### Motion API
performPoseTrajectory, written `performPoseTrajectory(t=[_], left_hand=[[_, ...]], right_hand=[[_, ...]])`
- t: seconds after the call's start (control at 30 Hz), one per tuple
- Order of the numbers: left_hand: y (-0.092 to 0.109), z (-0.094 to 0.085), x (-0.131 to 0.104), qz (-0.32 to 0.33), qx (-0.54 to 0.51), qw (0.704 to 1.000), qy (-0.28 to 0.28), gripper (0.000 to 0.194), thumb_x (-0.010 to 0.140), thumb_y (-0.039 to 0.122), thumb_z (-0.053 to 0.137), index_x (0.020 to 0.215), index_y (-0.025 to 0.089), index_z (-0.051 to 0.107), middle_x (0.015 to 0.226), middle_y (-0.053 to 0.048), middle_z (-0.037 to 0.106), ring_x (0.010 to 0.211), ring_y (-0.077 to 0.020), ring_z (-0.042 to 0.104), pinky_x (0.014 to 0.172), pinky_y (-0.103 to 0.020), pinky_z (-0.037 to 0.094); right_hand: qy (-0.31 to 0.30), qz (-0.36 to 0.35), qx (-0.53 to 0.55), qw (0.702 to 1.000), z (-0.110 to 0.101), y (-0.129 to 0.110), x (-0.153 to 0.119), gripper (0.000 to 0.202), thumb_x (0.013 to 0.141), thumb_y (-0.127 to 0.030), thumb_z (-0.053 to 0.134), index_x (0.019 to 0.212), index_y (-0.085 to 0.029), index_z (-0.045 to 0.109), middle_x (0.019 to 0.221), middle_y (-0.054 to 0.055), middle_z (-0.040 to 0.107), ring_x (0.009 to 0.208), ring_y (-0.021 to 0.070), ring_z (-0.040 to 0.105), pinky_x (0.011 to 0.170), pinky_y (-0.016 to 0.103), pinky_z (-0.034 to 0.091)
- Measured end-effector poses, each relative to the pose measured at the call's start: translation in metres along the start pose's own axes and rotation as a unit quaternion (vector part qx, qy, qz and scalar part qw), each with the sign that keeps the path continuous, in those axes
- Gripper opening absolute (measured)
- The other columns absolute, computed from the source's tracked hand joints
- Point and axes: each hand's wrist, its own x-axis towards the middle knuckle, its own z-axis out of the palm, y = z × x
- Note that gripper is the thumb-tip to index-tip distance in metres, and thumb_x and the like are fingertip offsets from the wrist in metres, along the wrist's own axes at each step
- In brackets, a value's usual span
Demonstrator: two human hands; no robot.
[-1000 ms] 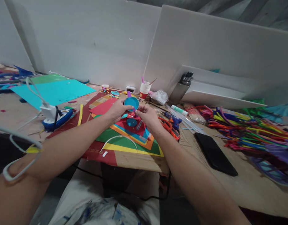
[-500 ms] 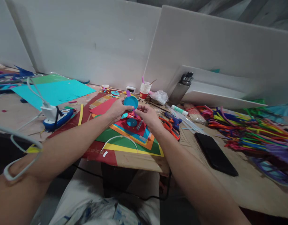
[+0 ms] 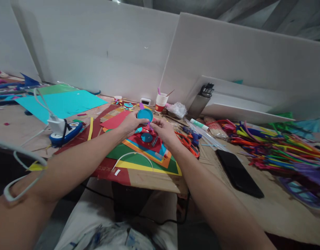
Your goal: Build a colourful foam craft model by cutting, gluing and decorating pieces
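Note:
A round blue piece with a raised rim is gripped at its left and lower edge by my left hand. A purple strip sticks up from its top. My right hand is just to the lower right, its fingers closed around a small purple piece at the round piece's lower edge. Below the hands, a blue disc lies on red material, over stacked orange, green and yellow paper sheets.
Paper cups stand at the back beside a grey bottle. On the right are a black phone and many pipe cleaners. Orange-handled scissors lie near my right wrist. A power strip sits left.
The camera view has shifted slightly. Both hands keep nearly the same grip, and my right fingers have moved slightly at the purple piece.

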Motion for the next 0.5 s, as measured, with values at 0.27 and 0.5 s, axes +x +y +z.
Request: performPoseTrajectory(t=[0.27, 0.5], left_hand=[[-0.001, -0.0012, 0.0013, -0.004, 0.002, 1.0, -0.015, 0.032, 0.059, 0.005, 0.075, 0.086, 0.01, 0.059, 0.075, -0.002, 0.065, 0.059, -0.0105, 0.059, 0.058, -0.025, 0.05], [-0.0027, -0.0009, 0.0012, -0.007, 0.015, 1.0, -0.015, 0.031, 0.063, 0.006, 0.075, 0.09, 0.01, 0.06, 0.077, -0.003, 0.066, 0.06, -0.0096, 0.06, 0.059, -0.023, 0.049]], right_hand=[[-0.007, 0.003, 0.054, 0.998, 0.0011, -0.0012, -0.0041, 0.029, 0.071, -0.036, 0.069, 0.093, -0.019, 0.059, 0.067, -0.002, 0.062, 0.065, 0.0143, 0.06, 0.065, 0.029, 0.048], [0.021, -0.014, 0.048, 0.999, 0.0007, -0.0027, -0.0013, 0.03, 0.074, -0.046, 0.063, 0.086, -0.019, 0.061, 0.077, -0.001, 0.062, 0.066, 0.0116, 0.054, 0.062, 0.026, 0.043]])
